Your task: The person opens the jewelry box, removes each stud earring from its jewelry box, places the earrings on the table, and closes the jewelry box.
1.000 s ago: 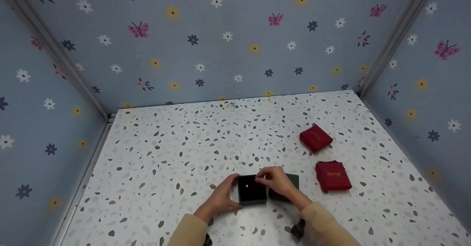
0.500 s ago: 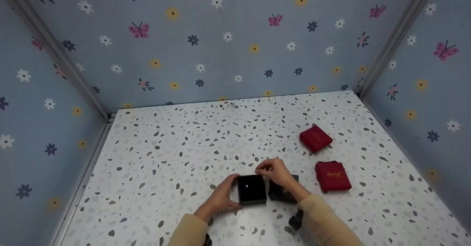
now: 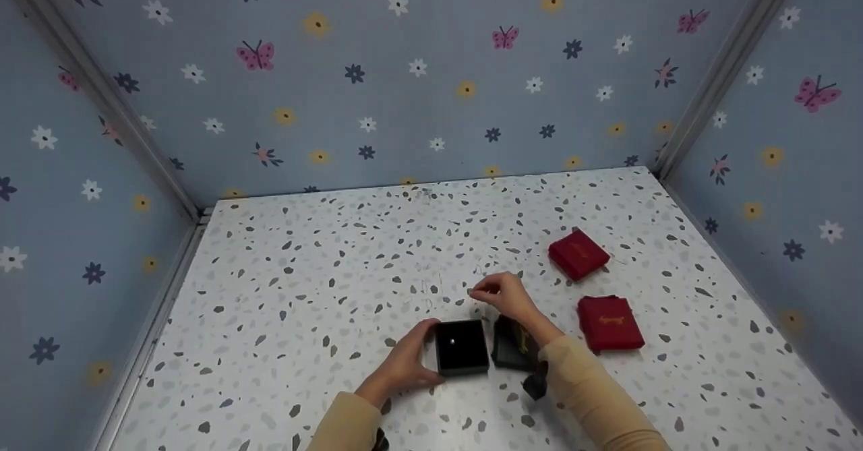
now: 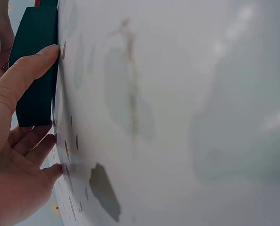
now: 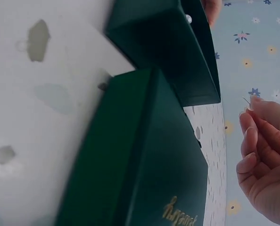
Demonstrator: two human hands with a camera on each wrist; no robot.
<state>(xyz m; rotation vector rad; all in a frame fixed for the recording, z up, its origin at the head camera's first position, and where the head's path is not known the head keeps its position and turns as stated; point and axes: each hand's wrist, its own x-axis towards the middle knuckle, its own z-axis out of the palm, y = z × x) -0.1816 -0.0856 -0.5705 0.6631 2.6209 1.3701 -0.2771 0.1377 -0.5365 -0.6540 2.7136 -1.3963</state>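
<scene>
My left hand (image 3: 403, 362) grips the left side of a dark green jewelry box (image 3: 463, 371), thumb near, fingers far. In the left wrist view the thumb lies along the box's green wall (image 4: 38, 96). The box stands open with a black lining, and a small white pearl (image 5: 188, 19) shows in it. My right hand (image 3: 506, 297) is raised beyond the box to the right. Its thumb and forefinger pinch a tiny thin wire-like piece (image 5: 246, 100), too small to name. Below the right wrist lies the green lid (image 5: 173, 160) with gold lettering.
Two red boxes, one farther back (image 3: 578, 254) and one nearer (image 3: 611, 323), lie on the right of the speckled white table (image 3: 303, 269). Several faint thin wire-like bits (image 3: 425, 288) lie beyond the green box. Flower-patterned panels (image 3: 404, 87) enclose the table.
My right hand has moved from over the box's far right corner, away past its far edge, with fingertips still pinched. More of the lid's gold lettering shows. The left hand and box have not moved.
</scene>
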